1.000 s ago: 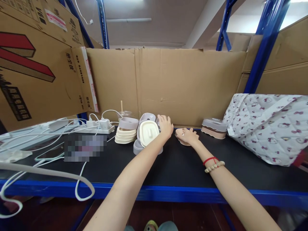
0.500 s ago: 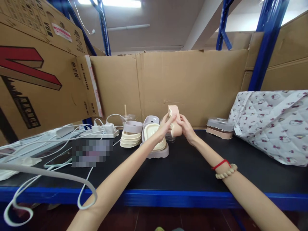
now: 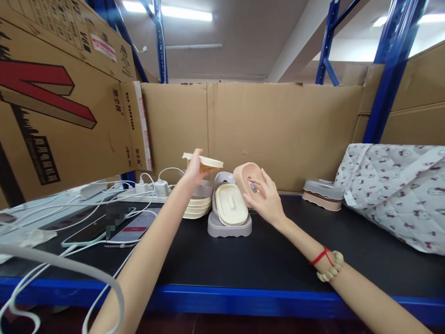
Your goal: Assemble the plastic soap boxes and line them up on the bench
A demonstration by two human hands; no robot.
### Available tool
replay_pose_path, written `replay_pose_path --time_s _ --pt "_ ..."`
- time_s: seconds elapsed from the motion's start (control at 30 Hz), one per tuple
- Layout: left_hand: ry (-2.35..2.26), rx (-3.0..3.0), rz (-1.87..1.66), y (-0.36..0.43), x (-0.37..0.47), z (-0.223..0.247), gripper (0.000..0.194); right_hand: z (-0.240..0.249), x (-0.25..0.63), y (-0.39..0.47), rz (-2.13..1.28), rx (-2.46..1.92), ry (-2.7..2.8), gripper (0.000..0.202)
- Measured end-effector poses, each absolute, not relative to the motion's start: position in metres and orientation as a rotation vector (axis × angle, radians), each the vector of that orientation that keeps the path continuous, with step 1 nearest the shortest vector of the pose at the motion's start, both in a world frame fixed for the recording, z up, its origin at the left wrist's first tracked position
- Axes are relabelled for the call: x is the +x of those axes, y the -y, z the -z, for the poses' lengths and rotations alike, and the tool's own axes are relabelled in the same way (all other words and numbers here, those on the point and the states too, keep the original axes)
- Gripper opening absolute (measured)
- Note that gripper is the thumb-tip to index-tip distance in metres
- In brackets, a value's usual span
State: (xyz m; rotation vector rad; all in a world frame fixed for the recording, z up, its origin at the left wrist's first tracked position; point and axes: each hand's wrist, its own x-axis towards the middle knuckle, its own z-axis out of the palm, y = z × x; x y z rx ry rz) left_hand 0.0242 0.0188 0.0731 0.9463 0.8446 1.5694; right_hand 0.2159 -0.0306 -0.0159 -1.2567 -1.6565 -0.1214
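Observation:
My left hand (image 3: 195,170) grips a cream lid (image 3: 212,162), raised above a stack of cream lids (image 3: 197,207). Its fingers are closed on the lid's edge. My right hand (image 3: 266,197) holds a pink oval container (image 3: 239,175) tilted, its hollow side facing me, with fingers reaching into it. Between the hands, another cream lid (image 3: 231,204) leans at a slant on grey-lilac containers (image 3: 229,229). One more lilac container (image 3: 224,177) stands behind that lid.
A pink container with a grey clear cover (image 3: 322,194) sits at the right beside a quilted patterned bag (image 3: 399,195). Phones (image 3: 134,227), white cables and a power strip (image 3: 142,198) lie at the left. Cardboard (image 3: 278,130) stands behind.
My hands have moved apart. The left has gone left with a cream lid, while the right keeps the pink container, now turned with its hollow towards me. The view has shifted slightly.

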Motion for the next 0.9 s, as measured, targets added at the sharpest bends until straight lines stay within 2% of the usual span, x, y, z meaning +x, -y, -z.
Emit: replay_pose_path --time_s 0.1,0.23,0.43,0.6,0.7,0.77,0.9 --pt "-0.950 1.145 -1.403 -0.021 0.011 -0.065 0.003 0.021 0.213 0.030 0.219 -1.287 1.720 0.044" --pt "-1.022 1.286 -1.328 -0.024 0.006 -0.054 0.011 0.028 0.220 0.021 0.295 -1.265 1.702 0.044" --pt "-1.124 1.351 -1.643 -0.024 0.011 -0.049 0.036 0.037 0.226 0.010 0.350 -1.181 1.658 0.043" --pt "-1.130 1.484 -1.427 -0.017 0.032 -0.041 0.057 0.036 0.225 0.010 0.323 -1.205 1.616 0.045" --pt "-1.259 1.665 -1.431 -0.018 0.043 -0.032 0.069 0.035 0.226 0.011 0.273 -1.253 1.589 0.046" --pt "-1.364 1.857 -1.486 -0.022 0.047 -0.026 0.068 0.035 0.226 0.011 0.240 -1.290 1.584 0.046" --pt "-1.395 2.259 -1.476 -0.029 0.049 -0.016 0.042 0.037 0.226 0.010 0.217 -1.323 1.594 0.046"
